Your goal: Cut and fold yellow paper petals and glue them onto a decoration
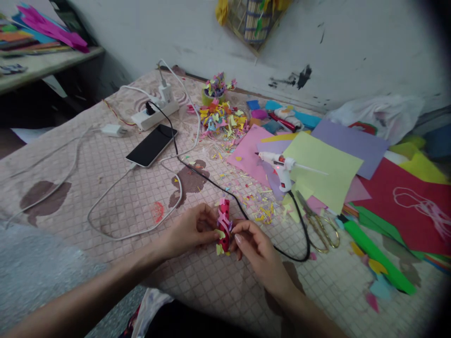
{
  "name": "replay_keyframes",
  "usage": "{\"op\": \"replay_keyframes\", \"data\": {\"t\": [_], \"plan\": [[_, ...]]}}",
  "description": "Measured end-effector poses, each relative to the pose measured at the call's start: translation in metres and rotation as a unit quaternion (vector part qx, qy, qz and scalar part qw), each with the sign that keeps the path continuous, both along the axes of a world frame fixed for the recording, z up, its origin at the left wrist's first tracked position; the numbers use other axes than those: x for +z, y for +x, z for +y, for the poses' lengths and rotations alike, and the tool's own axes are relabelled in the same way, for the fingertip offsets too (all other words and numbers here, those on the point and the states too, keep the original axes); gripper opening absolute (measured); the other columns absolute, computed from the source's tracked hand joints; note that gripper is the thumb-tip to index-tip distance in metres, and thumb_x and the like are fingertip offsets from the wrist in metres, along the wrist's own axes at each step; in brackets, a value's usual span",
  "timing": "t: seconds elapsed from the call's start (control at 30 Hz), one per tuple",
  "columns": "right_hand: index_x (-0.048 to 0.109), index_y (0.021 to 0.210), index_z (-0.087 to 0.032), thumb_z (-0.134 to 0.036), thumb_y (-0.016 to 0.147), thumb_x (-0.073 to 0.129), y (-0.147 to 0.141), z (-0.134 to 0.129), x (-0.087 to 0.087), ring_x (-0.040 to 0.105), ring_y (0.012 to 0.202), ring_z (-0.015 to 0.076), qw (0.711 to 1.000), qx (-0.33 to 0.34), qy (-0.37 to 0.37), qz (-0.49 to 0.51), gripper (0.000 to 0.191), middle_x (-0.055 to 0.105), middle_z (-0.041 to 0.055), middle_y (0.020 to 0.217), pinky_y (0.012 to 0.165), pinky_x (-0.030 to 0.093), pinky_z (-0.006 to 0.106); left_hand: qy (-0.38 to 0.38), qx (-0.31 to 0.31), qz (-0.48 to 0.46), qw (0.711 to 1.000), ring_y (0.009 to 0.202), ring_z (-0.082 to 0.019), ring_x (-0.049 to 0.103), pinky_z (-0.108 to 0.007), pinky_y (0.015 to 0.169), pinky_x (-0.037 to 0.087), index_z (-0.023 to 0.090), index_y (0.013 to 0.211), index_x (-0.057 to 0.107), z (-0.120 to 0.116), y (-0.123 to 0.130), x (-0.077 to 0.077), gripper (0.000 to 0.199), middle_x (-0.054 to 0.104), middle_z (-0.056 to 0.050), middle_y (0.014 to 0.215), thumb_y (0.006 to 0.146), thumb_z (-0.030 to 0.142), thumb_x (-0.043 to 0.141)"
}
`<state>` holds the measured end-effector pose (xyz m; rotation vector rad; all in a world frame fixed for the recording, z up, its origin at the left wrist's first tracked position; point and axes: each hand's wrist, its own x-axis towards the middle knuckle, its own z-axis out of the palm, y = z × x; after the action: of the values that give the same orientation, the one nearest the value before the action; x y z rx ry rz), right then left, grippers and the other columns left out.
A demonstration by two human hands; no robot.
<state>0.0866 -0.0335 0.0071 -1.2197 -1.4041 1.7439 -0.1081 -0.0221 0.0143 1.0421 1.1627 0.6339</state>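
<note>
Between my hands, a little above the table's near edge, is a small red tube-like craft piece with pink strips across it and yellow and purple paper bits stuck on. My left hand pinches it from the left side, thumb and fingers closed on its edge. On the other side, my right hand has its fingertips bent together at the piece's right edge, by a purple bit. Whether those fingertips grip the piece or a small paper bit, I cannot make out.
A white glue gun lies on coloured paper sheets; its black cord loops around my right hand. Scissors and a green cutter lie right. A phone, power strip and paper-bit pile are farther back.
</note>
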Motion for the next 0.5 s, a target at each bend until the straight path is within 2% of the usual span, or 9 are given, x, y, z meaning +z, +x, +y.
{"op": "replay_keyframes", "data": {"t": [0.23,0.5], "plan": [[0.05,0.093,-0.021,-0.027,0.088,0.046,0.0007,-0.0001,-0.0005,0.055,0.065,0.0125,1.0,-0.004,0.004,-0.001,0.009,0.058,0.0004,0.074,0.057,0.044,0.025,-0.001,-0.029,0.048,0.998,0.048,-0.007,0.049,-0.017,0.042,0.034,0.016,0.083,0.054,-0.0039,0.0003,-0.0005,0.023,0.058,0.003,0.062,0.072,0.032,0.064],[0.05,0.094,-0.021,-0.026,0.088,0.045,0.0024,-0.0014,-0.0027,0.056,0.067,0.013,1.0,-0.014,0.007,0.005,0.008,0.059,0.0021,0.08,0.058,0.045,0.026,0.059,0.003,0.101,0.993,0.049,-0.008,0.05,-0.018,0.045,0.036,0.016,0.085,0.056,-0.0102,-0.004,0.0023,0.02,0.057,0.003,0.059,0.073,0.031,0.062]]}}
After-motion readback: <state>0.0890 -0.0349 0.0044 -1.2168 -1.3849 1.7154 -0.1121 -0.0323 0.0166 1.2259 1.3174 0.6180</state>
